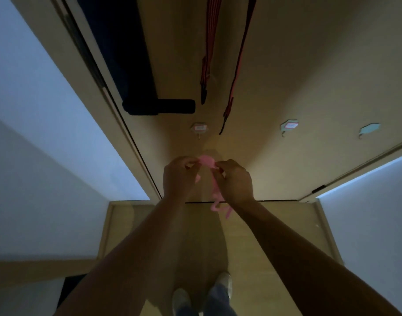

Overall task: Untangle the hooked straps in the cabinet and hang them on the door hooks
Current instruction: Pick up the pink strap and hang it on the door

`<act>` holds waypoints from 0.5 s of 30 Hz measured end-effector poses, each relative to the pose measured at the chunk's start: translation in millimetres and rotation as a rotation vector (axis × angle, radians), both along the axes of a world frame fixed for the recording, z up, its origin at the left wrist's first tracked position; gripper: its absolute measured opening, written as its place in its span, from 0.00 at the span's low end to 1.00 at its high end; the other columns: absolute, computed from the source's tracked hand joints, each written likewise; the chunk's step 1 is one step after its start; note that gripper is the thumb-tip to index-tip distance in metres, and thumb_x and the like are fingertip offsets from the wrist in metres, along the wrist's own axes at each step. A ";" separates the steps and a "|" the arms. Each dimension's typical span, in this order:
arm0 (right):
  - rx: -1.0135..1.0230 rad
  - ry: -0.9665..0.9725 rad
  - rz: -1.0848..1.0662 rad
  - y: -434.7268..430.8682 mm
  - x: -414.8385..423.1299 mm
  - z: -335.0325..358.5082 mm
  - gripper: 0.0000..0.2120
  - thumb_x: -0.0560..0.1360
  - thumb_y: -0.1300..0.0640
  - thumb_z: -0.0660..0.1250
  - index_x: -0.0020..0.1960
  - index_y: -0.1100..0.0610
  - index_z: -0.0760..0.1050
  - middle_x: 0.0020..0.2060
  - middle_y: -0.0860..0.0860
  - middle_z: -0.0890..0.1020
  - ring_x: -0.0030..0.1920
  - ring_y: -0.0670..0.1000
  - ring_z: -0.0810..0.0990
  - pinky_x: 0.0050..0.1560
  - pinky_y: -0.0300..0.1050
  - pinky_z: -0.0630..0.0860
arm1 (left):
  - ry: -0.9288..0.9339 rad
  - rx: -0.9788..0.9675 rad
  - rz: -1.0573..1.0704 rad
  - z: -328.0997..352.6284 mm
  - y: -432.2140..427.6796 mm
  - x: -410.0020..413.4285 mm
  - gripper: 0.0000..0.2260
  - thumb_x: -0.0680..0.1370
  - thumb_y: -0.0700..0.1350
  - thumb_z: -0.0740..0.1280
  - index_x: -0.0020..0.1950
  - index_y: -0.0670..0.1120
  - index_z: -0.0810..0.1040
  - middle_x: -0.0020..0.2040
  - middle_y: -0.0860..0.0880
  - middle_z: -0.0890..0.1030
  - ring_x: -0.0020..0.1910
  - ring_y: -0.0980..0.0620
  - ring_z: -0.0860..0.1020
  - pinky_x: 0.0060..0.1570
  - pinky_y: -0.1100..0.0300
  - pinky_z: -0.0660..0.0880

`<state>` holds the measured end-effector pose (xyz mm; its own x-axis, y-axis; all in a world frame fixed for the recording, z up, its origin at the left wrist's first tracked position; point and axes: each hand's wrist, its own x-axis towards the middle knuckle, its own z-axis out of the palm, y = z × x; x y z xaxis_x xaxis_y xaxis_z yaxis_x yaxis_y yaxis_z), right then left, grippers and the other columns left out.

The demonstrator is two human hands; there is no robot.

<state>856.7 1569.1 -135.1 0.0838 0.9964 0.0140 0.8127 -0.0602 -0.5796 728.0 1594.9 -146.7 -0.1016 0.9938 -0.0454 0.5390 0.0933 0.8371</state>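
A pink strap (205,161) is held up in front of the wooden door (286,83) between both hands. My left hand (178,176) pinches its left end and my right hand (234,179) pinches its right side. The rest of the strap dangles in pink loops (219,205) below my right wrist. Three adhesive door hooks sit just above the hands: a pink one (199,128), a blue-and-pink one (289,125) and a blue one (369,130). Two red-and-black straps (207,71) (234,87) hang down the door from higher up.
A dark garment or bag (136,87) hangs at the door's left edge, ending in a black bar (175,106). Pale walls flank both sides. Wooden floor (252,236) lies below, with my shoes (225,285) at the bottom edge.
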 end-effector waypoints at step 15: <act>-0.051 0.008 -0.045 103.5 -3.4 -59.2 0.13 0.79 0.58 0.57 0.56 0.57 0.79 0.51 0.58 0.78 0.46 0.57 0.78 0.41 0.41 0.68 | 0.030 -0.073 0.101 -51.2 94.5 13.6 0.09 0.73 0.47 0.68 0.50 0.48 0.83 0.48 0.48 0.85 0.45 0.47 0.81 0.41 0.60 0.73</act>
<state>853.3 1672.6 -194.3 0.1285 0.9910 -0.0378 0.8039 -0.1264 -0.5812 741.6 1689.4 -197.8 -0.2030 0.9727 -0.1125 0.5484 0.2081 0.8099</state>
